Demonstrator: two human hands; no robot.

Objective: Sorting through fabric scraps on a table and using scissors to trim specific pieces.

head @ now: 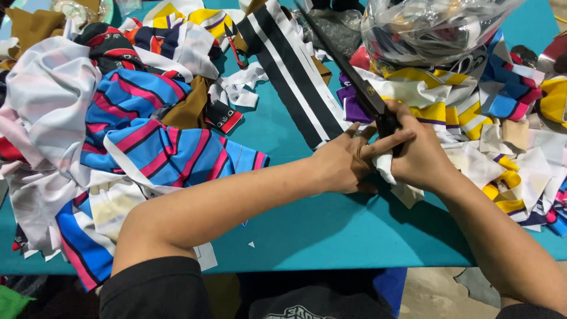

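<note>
Looking down, I see first the bare concrete floor under the near edge of the teal table. On this table my left hand presses a small white cloth piece, its fingers closed on it. My right hand is closed around the handles of the long black scissors, the blades pointing away. Beyond lies a black and white striped strip, a blue and pink striped pile at left, and a clear plastic bag farthest.
</note>
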